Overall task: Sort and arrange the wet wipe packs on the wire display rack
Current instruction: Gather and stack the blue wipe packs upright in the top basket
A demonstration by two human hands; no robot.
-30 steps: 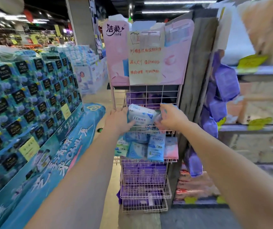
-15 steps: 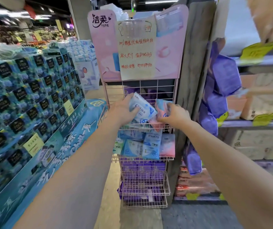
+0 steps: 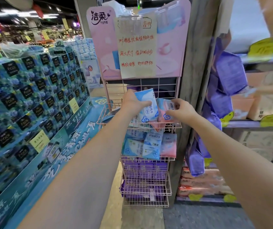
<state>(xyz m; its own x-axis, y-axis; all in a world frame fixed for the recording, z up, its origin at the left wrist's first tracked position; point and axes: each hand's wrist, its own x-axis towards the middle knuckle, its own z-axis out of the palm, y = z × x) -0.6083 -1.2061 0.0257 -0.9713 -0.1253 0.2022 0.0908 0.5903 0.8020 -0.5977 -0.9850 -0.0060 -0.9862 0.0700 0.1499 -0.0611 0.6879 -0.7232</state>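
A pink wire display rack [image 3: 173, 125] stands in front of me with several basket tiers. Over the top basket, my left hand [image 3: 133, 103] grips a blue-and-white wet wipe pack [image 3: 147, 104], held upright. Just to its right, my right hand [image 3: 181, 109] pinches a pink wet wipe pack [image 3: 164, 113] that stands in the same basket. The tier below holds blue packs [image 3: 142, 146] and a pink pack [image 3: 168, 145] standing side by side. Purple packs [image 3: 145, 169] fill the lower tiers.
A pink header board with a handwritten sign [image 3: 136, 47] tops the rack. A tall stack of blue tissue boxes [image 3: 30, 96] lines the left. A grey pillar [image 3: 196, 63] and shelves with hanging purple packs [image 3: 228, 75] stand at the right.
My left hand has turned the blue pack from lying flat to upright. My right hand has taken hold of a pink pack beside it. The camera has come closer to the rack.
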